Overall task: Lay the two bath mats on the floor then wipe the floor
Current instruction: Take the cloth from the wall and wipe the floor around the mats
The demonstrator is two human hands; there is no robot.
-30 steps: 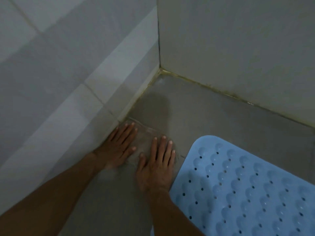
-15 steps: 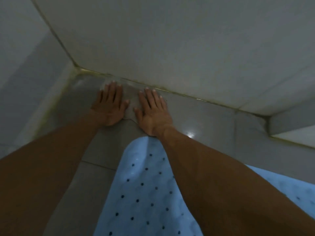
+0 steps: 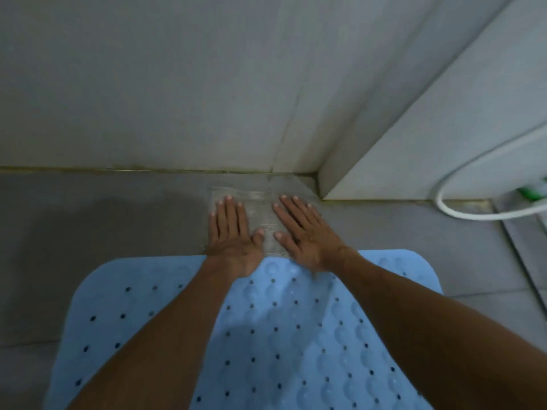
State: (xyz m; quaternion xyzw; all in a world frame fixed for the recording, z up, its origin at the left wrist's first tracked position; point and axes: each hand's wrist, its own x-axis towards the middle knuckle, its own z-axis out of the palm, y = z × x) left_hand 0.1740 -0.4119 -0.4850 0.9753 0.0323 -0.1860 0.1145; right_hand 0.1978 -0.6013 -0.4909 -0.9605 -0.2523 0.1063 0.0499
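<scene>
A thin grey cloth point(image 3: 262, 214) lies flat on the grey tiled floor point(image 3: 103, 220), close to the wall joint. My left hand point(image 3: 232, 232) presses palm-down on its left part, fingers spread. My right hand point(image 3: 307, 232) presses flat on its right part in the same way. Neither hand grips the cloth. A light blue bath mat point(image 3: 281, 335) with bumps and small holes lies flat on the floor under my forearms, its far edge touching the cloth. Only one mat is in view.
A tiled wall point(image 3: 177, 99) runs along the back. A boxed wall corner point(image 3: 414, 128) juts out at the right, just past the cloth. A white hose point(image 3: 473, 216) loops on the floor at far right, near a green object point(image 3: 532, 193) and a metal strip point(image 3: 521, 247).
Both hands have slid the cloth to the right along the wall, from the left corner to the boxed corner. The view has swung right, so the mat's far edge now shows.
</scene>
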